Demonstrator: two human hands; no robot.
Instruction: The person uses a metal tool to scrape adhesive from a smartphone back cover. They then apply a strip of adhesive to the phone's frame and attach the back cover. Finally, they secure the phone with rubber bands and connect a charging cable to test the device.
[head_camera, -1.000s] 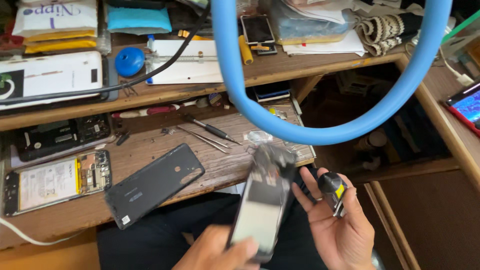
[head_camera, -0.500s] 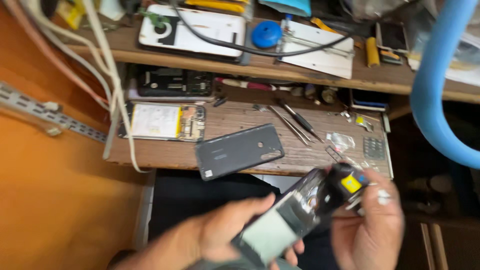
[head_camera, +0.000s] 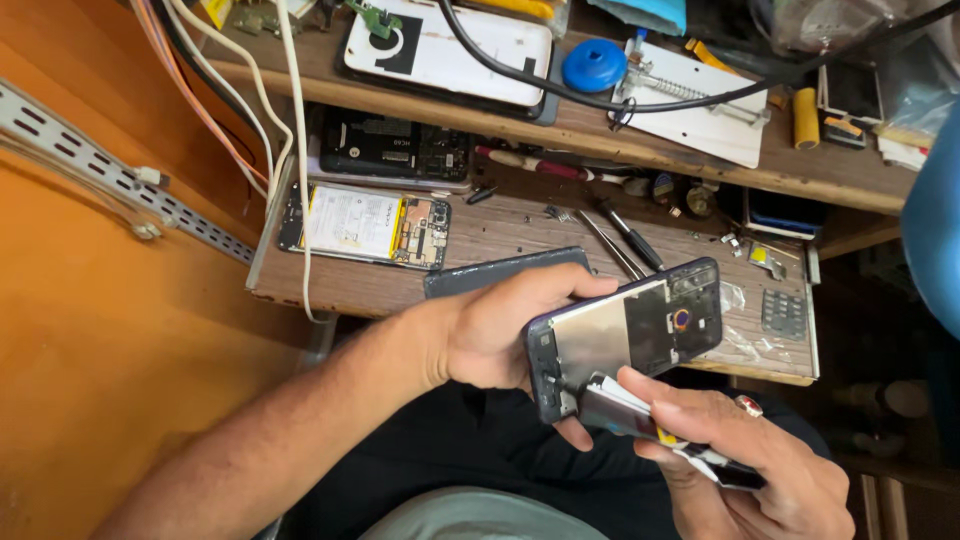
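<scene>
Cables (head_camera: 285, 150): white and orange leads hang over the desk's left edge and cross the opened phone; a passing forearm could snag them and drag parts off, as I judge it.
Opened phone (head_camera: 365, 225): lies flat near the desk's left edge, back removed, pale battery and boards exposed; dust or a dropped tool could harm it.
Dark back cover (head_camera: 500, 270): rests at the desk's front edge, partly hidden behind the left hand; a nudge from the wrist could slide it off.
Left hand (head_camera: 495, 335): closed around the phone frame, thumb along its upper edge, fingers beneath; the grip looks light, held off the desk's front edge over the lap.
Phone frame (head_camera: 625, 340): dark shell with a bare metal plate and a round camera opening, tilted, held in the air; a slip here would likely mean a fall to the floor.
Right hand (head_camera: 740, 460): curled around a thin flat panel, thumb pressing on top, ring on one finger.
Flat panel (head_camera: 635, 412): touches the frame's lower edge, its far end hidden by fingers; uneven pressure could bend or crack it.
Tweezers and screwdriver (head_camera: 625, 240): lie mid-desk behind the frame.
Small parts (head_camera: 760, 258): loose near the desk's right edge; easily scattered.
</scene>
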